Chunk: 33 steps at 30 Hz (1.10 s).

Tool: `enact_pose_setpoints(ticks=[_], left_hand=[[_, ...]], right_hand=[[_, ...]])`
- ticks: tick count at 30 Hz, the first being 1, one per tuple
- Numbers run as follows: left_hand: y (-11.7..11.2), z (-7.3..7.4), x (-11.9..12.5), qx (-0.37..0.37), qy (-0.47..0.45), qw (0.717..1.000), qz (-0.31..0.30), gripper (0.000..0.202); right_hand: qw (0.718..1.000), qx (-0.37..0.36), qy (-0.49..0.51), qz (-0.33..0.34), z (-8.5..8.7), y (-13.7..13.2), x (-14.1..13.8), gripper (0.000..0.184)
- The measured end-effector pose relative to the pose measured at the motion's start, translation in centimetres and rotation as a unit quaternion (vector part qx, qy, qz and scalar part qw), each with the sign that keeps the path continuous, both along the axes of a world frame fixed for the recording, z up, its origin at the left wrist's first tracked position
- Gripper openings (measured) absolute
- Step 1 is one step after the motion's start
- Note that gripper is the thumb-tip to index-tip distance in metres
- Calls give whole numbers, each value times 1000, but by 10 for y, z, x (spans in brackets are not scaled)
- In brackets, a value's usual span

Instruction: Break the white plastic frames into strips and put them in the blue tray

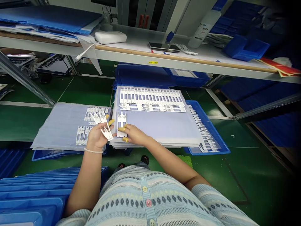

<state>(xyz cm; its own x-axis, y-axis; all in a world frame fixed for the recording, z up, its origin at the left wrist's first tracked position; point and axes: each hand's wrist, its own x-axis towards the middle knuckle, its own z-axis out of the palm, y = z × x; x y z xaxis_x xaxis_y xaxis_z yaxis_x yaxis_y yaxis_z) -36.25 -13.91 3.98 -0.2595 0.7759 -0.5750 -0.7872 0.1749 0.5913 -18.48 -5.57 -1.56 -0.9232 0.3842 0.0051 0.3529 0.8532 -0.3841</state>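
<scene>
Several loose white slotted plastic parts fan out from my left hand, whose fingers are closed around them. My right hand, with yellow finger covers, rests its fingertips on two white parts lying side by side at the left of a stack of translucent sheets. Whether it pinches one of them I cannot tell. Along the top of that stack lies a close row of upright white parts, with more laid sideways beneath. Left of it, another sheet stack bears further white parts.
At the right a blue tray holds more white parts. Above runs a shelf edge with a phone, a bottle, a white device and a blue bin. Stacked blue trays stand at lower left.
</scene>
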Motion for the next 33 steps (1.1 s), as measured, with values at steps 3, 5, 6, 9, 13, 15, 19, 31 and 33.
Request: enact_pose_setpoints(ticks=[3, 5, 6, 9, 13, 15, 19, 31, 33], left_hand=[[-5, 6, 0, 39, -3, 999, 11, 16], [-11, 15, 4, 103, -11, 995, 10, 15], [-14, 19, 8, 146, -17, 989, 3, 17], [-24, 32, 27, 259, -34, 965, -36, 36], [-33, 39, 48, 293, -42, 952, -72, 54], [-35, 40, 51, 278, -44, 956, -89, 59], [-39, 42, 47, 250, -43, 961, -108, 67], [-47, 48, 49, 294, -52, 940, -164, 74], [-48, 48, 49, 291, -45, 941, -167, 75]], right_hand=[[996, 5, 81, -23, 5, -3, 7, 54], [985, -15, 169, -40, 16, -12, 13, 47], [975, -41, 213, -42, 23, -18, 15, 44], [938, -164, 304, -11, 47, -43, 19, 53], [910, -270, 312, 34, 68, -68, 20, 69], [902, -299, 310, 35, 72, -73, 22, 69], [877, -361, 315, 12, 76, -76, 26, 68], [859, -394, 326, 20, 79, -82, 36, 63], [872, -368, 323, 27, 81, -81, 38, 63]])
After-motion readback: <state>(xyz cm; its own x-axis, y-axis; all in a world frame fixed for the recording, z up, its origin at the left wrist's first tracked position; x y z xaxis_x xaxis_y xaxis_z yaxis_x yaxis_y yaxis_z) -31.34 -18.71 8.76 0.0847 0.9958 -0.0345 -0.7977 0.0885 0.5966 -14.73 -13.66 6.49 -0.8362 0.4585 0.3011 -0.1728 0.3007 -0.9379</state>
